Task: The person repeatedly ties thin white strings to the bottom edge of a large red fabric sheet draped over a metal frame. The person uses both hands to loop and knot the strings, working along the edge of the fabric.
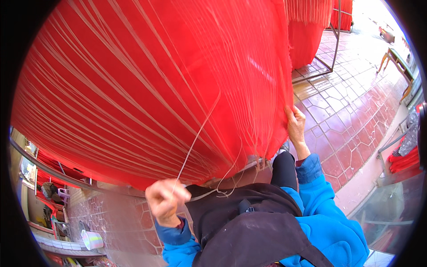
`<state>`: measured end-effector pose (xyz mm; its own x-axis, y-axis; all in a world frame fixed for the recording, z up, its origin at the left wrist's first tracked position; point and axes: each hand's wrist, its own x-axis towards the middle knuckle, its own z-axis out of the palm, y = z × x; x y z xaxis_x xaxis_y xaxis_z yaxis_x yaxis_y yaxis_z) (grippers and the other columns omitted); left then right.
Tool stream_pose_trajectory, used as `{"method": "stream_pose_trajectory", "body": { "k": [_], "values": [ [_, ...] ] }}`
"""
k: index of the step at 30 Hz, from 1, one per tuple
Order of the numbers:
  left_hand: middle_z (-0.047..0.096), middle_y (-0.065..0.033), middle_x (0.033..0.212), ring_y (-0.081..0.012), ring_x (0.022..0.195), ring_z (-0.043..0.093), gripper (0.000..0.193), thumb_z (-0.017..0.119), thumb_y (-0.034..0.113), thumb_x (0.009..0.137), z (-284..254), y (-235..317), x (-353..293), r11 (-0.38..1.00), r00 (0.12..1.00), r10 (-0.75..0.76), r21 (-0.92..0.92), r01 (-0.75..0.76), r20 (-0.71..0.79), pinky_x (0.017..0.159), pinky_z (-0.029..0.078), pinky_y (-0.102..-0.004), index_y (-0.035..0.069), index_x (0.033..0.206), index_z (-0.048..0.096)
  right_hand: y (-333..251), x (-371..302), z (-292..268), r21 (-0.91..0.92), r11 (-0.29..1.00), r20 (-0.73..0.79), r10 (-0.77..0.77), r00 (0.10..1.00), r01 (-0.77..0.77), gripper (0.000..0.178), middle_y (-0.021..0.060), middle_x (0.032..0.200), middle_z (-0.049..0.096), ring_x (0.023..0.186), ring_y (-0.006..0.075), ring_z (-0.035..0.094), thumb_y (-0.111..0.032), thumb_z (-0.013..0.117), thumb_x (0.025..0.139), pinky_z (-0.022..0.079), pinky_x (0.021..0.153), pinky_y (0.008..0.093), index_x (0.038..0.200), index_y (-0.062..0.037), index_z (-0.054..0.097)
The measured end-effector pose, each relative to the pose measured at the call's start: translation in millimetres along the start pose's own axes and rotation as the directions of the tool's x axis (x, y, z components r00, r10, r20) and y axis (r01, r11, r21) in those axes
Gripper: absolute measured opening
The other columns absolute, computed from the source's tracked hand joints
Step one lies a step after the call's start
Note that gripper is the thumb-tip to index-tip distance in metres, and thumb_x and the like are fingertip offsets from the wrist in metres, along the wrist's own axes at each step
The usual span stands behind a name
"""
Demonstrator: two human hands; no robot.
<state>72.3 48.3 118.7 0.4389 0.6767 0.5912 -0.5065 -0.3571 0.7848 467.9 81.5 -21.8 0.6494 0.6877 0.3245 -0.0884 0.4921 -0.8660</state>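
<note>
A large sheet of red fabric (133,89) hangs before me, covered with pale loose threads (80,84) that run down its face. My left hand (167,200), a little blurred, is closed below the fabric's lower edge. From it a single pale thread (192,144) stretches taut up to the fabric. My right hand (295,124) pinches the fabric's right edge between thumb and fingers. Near my apron (249,236), slack thread ends (220,192) dangle in a loose tangle, and knotted tufts (261,163) hang at the fabric's bottom right corner.
Behind on the right, more red fabric (307,40) hangs on a metal frame (334,53). A wooden bench (398,62) stands farther off. Tiles cover the floor (338,147). At the lower left are a white bucket (92,239) and a curved metal rail (62,173).
</note>
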Motion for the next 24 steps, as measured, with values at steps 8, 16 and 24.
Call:
{"method": "stream_pose_trajectory", "body": {
  "k": [8, 16, 24],
  "values": [
    [0.062, -0.0293, 0.066, -0.0269, 0.045, 0.06, 0.016, 0.069, 0.007, 0.074, -14.4, 36.5, -79.0, 0.954, 0.963, -0.259, -0.178, 0.242, -0.077, 0.038, 0.04, -0.0267, -0.004, 0.074, 0.058, -0.3, 1.9, 2.5, -0.037, 0.999, -0.002, -0.032, 1.0, 0.031, 0.016, -0.0058, 0.081, 0.061, 0.073, 0.0017, 0.05, -0.013, 0.056, 0.092, 0.04, 0.064, 0.0191, 0.093, 0.0005, 0.065],
    [0.057, -0.0137, 0.049, -0.0169, 0.032, 0.05, 0.024, 0.067, 0.007, 0.076, -42.2, 92.2, -136.4, 0.998, 0.966, 0.021, -0.044, -0.033, -0.259, 0.03, 0.04, -0.0264, 0.007, 0.07, 0.044, 7.9, 6.2, 3.4, -0.015, 0.999, -0.023, -0.043, 0.999, 0.043, 0.014, -0.0086, 0.073, 0.056, 0.067, 0.0007, 0.044, -0.012, 0.057, 0.091, 0.036, 0.059, 0.0194, 0.084, -0.0017, 0.064],
    [0.047, -0.0032, 0.049, -0.011, 0.039, 0.036, 0.019, 0.062, 0.014, 0.084, -66.9, 157.8, -190.1, 0.889, 0.763, 0.449, 0.146, -0.434, -0.465, 0.037, 0.03, -0.0212, 0.005, 0.084, 0.045, 31.7, 10.8, -0.7, 0.053, 0.998, 0.01, -0.034, 0.999, 0.034, 0.015, -0.0099, 0.07, 0.054, 0.065, 0.0003, 0.042, -0.013, 0.058, 0.09, 0.035, 0.056, 0.02, 0.08, -0.0035, 0.063]
  ]
}}
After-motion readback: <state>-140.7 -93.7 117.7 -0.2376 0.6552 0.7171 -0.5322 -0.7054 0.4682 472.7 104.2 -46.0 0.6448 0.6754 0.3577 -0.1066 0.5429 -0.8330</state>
